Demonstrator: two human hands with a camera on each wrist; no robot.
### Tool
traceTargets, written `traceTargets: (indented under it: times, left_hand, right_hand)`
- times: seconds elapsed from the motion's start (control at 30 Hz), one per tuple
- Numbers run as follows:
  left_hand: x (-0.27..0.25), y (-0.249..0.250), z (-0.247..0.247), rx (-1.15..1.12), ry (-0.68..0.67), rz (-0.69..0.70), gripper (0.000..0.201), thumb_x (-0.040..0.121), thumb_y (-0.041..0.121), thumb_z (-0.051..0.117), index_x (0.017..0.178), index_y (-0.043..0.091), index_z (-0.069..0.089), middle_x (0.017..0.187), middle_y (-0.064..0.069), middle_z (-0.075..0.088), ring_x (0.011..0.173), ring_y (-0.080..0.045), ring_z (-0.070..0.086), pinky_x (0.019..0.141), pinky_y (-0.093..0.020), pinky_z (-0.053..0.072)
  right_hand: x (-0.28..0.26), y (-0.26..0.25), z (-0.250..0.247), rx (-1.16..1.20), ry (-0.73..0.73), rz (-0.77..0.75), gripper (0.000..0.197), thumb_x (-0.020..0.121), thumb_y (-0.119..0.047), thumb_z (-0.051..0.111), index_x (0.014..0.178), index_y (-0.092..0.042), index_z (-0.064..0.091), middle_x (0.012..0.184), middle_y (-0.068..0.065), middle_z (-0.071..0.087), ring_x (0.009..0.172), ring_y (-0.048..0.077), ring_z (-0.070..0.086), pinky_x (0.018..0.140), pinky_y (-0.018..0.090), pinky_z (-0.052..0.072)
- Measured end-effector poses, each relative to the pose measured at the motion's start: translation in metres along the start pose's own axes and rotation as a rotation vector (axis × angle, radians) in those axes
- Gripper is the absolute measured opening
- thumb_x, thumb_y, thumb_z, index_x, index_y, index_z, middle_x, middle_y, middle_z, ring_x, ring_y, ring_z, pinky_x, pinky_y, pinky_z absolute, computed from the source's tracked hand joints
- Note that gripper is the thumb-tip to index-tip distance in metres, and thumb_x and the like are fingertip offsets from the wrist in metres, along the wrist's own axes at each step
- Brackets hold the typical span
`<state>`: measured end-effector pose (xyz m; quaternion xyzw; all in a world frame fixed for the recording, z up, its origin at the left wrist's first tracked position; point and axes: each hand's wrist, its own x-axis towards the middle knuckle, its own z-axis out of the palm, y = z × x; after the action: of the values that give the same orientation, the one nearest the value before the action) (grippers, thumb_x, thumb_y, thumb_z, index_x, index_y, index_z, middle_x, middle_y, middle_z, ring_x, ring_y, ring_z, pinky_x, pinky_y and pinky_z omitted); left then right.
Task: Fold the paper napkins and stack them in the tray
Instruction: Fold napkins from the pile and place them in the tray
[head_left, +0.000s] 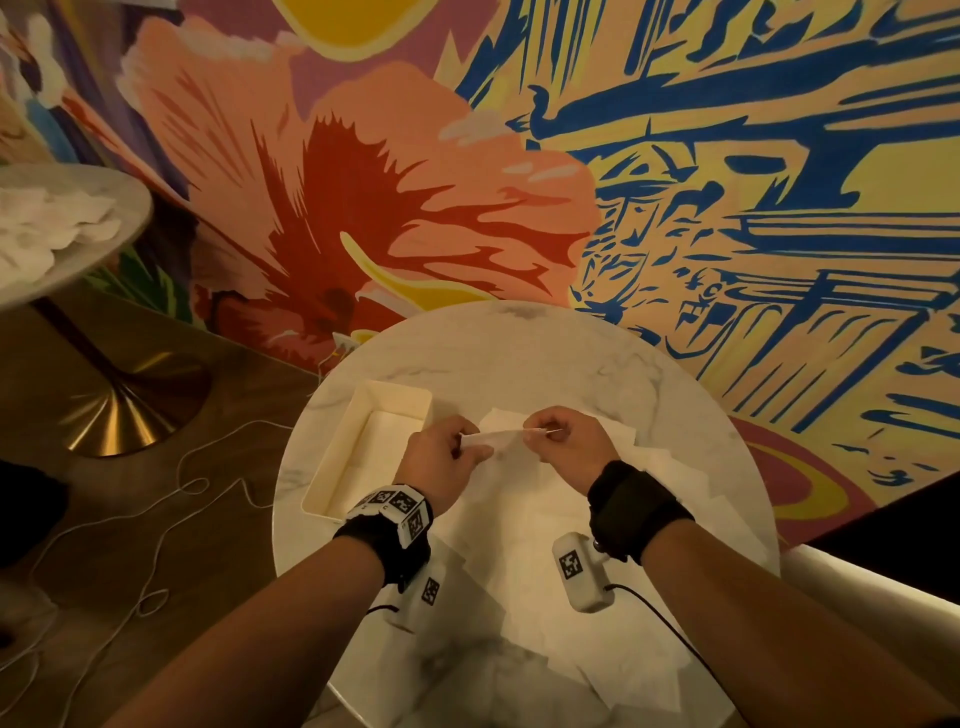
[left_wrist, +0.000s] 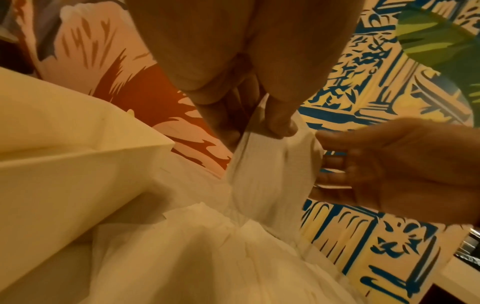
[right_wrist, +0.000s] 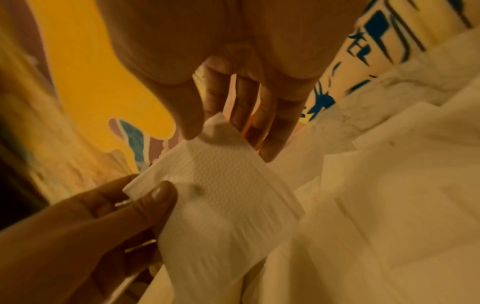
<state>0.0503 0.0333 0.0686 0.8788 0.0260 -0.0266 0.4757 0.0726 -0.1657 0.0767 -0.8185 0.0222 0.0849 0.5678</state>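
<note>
A white paper napkin (head_left: 500, 437) hangs in the air between both hands, above the round marble table (head_left: 519, 353). My left hand (head_left: 447, 457) pinches its left corner between thumb and fingers; my right hand (head_left: 558, 441) pinches the opposite corner. The right wrist view shows the embossed napkin (right_wrist: 221, 185) stretched between the two pinches, the left wrist view its hanging sheet (left_wrist: 270, 174). The cream rectangular tray (head_left: 395, 397) lies on the table just left of my left hand, with a flat white layer on its floor. Several loose napkins (head_left: 613, 499) lie spread beneath and to the right.
A patterned mural wall rises right behind the table. A second round table (head_left: 124, 208) with a heap of white napkins (head_left: 47, 223) stands at the far left on a brass foot. White cord loops across the wooden floor. A pale bench edge (head_left: 857, 587) runs at the lower right.
</note>
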Motion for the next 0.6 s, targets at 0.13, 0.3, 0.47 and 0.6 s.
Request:
traceTargets:
  times: [0.13, 0.3, 0.47, 0.6]
  left_hand:
    - [-0.003, 0.0, -0.001, -0.03, -0.053, 0.022, 0.009, 0.089, 0.03, 0.072, 0.088, 0.028, 0.064, 0.072, -0.001, 0.07, 0.065, -0.018, 0.065, 0.063, -0.031, 0.055]
    - [-0.002, 0.0, -0.005, 0.017, -0.041, 0.036, 0.01, 0.098, 0.028, 0.057, 0.1, 0.024, 0.066, 0.086, 0.004, 0.07, 0.082, -0.015, 0.064, 0.069, -0.023, 0.048]
    - [-0.005, 0.001, -0.006, -0.049, -0.044, 0.011, 0.016, 0.09, 0.037, 0.068, 0.103, 0.029, 0.063, 0.088, 0.008, 0.07, 0.082, -0.012, 0.066, 0.071, -0.026, 0.053]
    - [-0.002, -0.002, -0.007, -0.044, -0.021, -0.046, 0.018, 0.089, 0.036, 0.07, 0.1, 0.022, 0.071, 0.087, 0.005, 0.073, 0.084, -0.014, 0.068, 0.078, -0.035, 0.057]
  right_hand:
    - [0.0, -0.003, 0.006, -0.125, -0.1, -0.073, 0.017, 0.087, -0.023, 0.073, 0.103, -0.027, 0.068, 0.102, -0.01, 0.07, 0.1, 0.004, 0.062, 0.085, 0.016, 0.043]
    - [0.0, -0.006, 0.009, -0.119, -0.075, -0.03, 0.005, 0.089, -0.022, 0.071, 0.086, -0.025, 0.073, 0.09, -0.01, 0.071, 0.092, 0.008, 0.064, 0.082, 0.019, 0.044]
    - [0.0, -0.009, 0.012, -0.075, -0.064, -0.016, 0.004, 0.089, -0.023, 0.071, 0.09, -0.024, 0.075, 0.094, -0.01, 0.071, 0.095, 0.009, 0.064, 0.084, 0.021, 0.047]
    - [-0.001, -0.01, 0.01, -0.023, -0.043, 0.007, 0.002, 0.087, -0.02, 0.073, 0.088, -0.021, 0.075, 0.087, -0.005, 0.073, 0.087, 0.015, 0.069, 0.078, 0.026, 0.057]
